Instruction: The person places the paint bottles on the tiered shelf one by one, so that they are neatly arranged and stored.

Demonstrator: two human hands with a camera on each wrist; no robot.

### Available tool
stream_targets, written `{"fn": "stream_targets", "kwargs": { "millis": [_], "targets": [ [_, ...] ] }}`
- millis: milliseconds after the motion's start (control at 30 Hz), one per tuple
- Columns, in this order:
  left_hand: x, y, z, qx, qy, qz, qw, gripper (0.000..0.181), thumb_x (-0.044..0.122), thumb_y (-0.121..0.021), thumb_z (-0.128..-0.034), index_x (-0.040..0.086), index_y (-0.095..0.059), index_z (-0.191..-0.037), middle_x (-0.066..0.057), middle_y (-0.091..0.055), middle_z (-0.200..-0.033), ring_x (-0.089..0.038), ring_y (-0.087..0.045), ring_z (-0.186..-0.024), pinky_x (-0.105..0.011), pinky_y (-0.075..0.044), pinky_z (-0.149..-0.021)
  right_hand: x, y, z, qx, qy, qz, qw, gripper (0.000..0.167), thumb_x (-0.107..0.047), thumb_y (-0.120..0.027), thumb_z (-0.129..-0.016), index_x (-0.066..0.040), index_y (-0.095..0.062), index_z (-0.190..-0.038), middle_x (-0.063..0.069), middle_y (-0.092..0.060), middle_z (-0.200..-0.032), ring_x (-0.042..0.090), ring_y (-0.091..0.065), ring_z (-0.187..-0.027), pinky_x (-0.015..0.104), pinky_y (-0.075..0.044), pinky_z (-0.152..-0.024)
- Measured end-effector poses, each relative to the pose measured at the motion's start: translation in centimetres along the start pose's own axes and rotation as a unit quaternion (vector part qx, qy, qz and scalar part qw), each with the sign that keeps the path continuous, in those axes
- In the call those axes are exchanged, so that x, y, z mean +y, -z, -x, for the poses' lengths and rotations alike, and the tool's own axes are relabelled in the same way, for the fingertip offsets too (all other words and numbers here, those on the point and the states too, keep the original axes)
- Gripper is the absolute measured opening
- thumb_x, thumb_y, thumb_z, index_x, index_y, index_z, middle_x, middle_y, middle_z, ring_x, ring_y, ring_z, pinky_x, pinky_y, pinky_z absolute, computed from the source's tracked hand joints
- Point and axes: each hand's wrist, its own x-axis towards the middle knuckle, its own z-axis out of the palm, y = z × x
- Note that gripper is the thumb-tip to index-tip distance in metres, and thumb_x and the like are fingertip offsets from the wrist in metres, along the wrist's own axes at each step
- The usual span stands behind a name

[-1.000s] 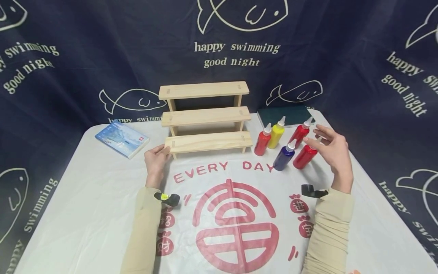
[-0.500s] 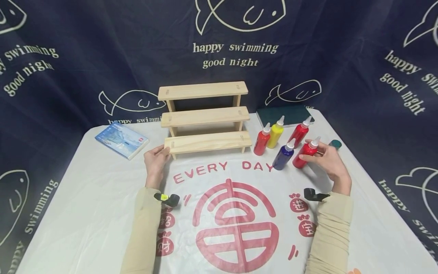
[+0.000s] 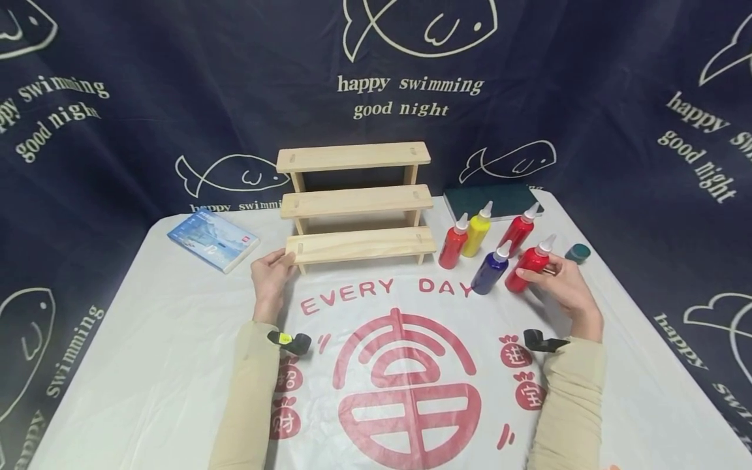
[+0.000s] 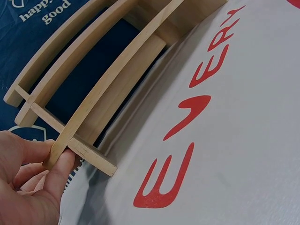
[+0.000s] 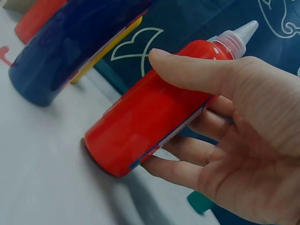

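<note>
- Red bottle (image 3: 527,271) held between thumb and curled fingers of right hand (image 3: 563,286), near three o'clock on the tabletop, tilted, nozzle up; cannot tell about contact between base and cloth.
- Left hand (image 3: 271,279) pinching the nine-o'clock end of the lowest step of a wooden stand (image 3: 357,201), thumb and fingers narrow on the wood.
- From the held bottle: blue bottle (image 3: 489,274) just beside at nine o'clock, in the way towards the stand; orange-red bottle (image 3: 452,249) farther along that side.
- Yellow bottle (image 3: 476,238) at ten; second red bottle (image 3: 517,234) near, just short of twelve.
- Dark green book (image 3: 493,199) at eleven; small teal container (image 3: 578,253) between two and three, past the right hand.
- Blue-and-white book (image 3: 213,240) at nine, well apart, beyond the stand.
- White tablecloth (image 3: 158,339) underneath, printed in red with "EVERY DAY" and a large round emblem (image 3: 409,390) between seven and eight.
- Dark blue curtain (image 3: 247,72) around from nine through twelve to three, with white fish outlines and lettering.
</note>
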Motion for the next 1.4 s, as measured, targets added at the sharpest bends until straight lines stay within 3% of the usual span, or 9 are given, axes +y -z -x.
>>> {"fn": "stream_targets", "kwargs": {
  "millis": [167, 267, 433, 567, 733, 867, 967, 1400],
  "targets": [
    [-0.2, -0.1, 0.0, 0.005, -0.005, -0.006, 1.0, 0.037, 0.003, -0.062, -0.0921, -0.008, -0.058, -0.127, -0.027, -0.063, -0.123, -0.007, -0.069, -0.082, -0.016, -0.059, -0.077, -1.5, 0.8, 0.5, 0.013, 0.015, -0.012, 0.9997, 0.019, -0.018, -0.071, -0.09, -0.016, -0.065, -0.108, -0.026, -0.067, -0.085, -0.003, -0.061, -0.083, 0.011, -0.052, -0.07],
    [-0.2, -0.1, 0.0, 0.006, -0.006, -0.007, 0.9999, 0.036, 0.003, -0.062, -0.0922, -0.008, -0.059, -0.127, -0.026, -0.064, -0.122, -0.01, -0.07, -0.087, -0.016, -0.06, -0.076, -2.7, 1.5, 0.8, 0.019, 0.017, -0.015, 0.9996, 0.015, -0.017, -0.07, -0.09, -0.026, -0.065, -0.101, -0.025, -0.067, -0.084, -0.003, -0.061, -0.082, 0.012, -0.052, -0.069],
    [-0.1, -0.2, 0.0, 0.003, -0.002, -0.001, 1.0, 0.037, 0.003, -0.062, -0.0919, -0.008, -0.058, -0.127, -0.027, -0.063, -0.122, -0.02, -0.071, -0.098, -0.017, -0.059, -0.078, -4.9, 2.2, 1.7, 0.036, 0.016, -0.005, 0.9992, 0.014, -0.019, -0.07, -0.09, -0.027, -0.067, -0.101, -0.021, -0.069, -0.084, -0.002, -0.061, -0.081, 0.014, -0.052, -0.067],
    [0.0, -0.2, 0.0, 0.002, 0.002, 0.005, 1.0, 0.038, 0.002, -0.062, -0.092, -0.009, -0.057, -0.128, -0.027, -0.062, -0.124, -0.025, -0.068, -0.105, -0.018, -0.059, -0.079, -6.7, 2.5, 2.4, 0.05, 0.009, -0.007, 0.9987, 0.016, -0.018, -0.071, -0.09, -0.028, -0.064, -0.101, -0.026, -0.067, -0.081, -0.004, -0.062, -0.079, 0.011, -0.053, -0.066],
    [0.0, -0.2, 0.1, -0.001, 0.003, 0.007, 1.0, 0.037, 0.002, -0.061, -0.0924, -0.009, -0.057, -0.127, -0.027, -0.062, -0.123, -0.029, -0.066, -0.109, -0.018, -0.059, -0.079, -8.6, 2.6, 2.9, 0.054, -0.001, -0.013, 0.9984, 0.021, -0.018, -0.072, -0.089, -0.025, -0.06, -0.105, -0.028, -0.065, -0.082, -0.004, -0.062, -0.078, 0.008, -0.055, -0.066],
    [-0.1, -0.2, 0.0, -0.002, 0.002, 0.013, 0.9999, 0.037, 0.001, -0.061, -0.0925, -0.01, -0.056, -0.128, -0.028, -0.061, -0.124, -0.033, -0.063, -0.112, -0.018, -0.059, -0.079, -9.8, 2.5, 3.1, 0.047, 0.016, -0.009, 0.9987, 0.019, -0.016, -0.072, -0.089, -0.028, -0.064, -0.102, -0.027, -0.067, -0.083, -0.003, -0.063, -0.079, 0.008, -0.055, -0.067],
    [-0.2, -0.2, -0.2, 0.001, 0.001, 0.013, 0.9999, 0.038, 0.001, -0.061, -0.0923, -0.01, -0.056, -0.128, -0.028, -0.061, -0.124, -0.034, -0.063, -0.112, -0.018, -0.059, -0.079, -10.7, 2.2, 3.3, 0.047, 0.024, 0.003, 0.9986, 0.018, -0.019, -0.072, -0.089, -0.028, -0.066, -0.102, -0.029, -0.066, -0.086, -0.004, -0.058, -0.088, 0.008, -0.054, -0.068],
    [-0.2, -0.2, 0.0, 0.003, -0.003, 0.002, 1.0, 0.037, 0.003, -0.062, -0.0919, -0.008, -0.059, -0.127, -0.027, -0.063, -0.122, -0.028, -0.067, -0.107, -0.018, -0.06, -0.078, -14.0, -1.3, 3.4, 0.022, 0.094, 0.025, 0.995, 0.04, -0.02, -0.073, -0.089, 0.0, -0.062, -0.122, -0.021, -0.067, -0.092, 0.004, -0.064, -0.087, 0.015, -0.054, -0.072]
  ]
}}
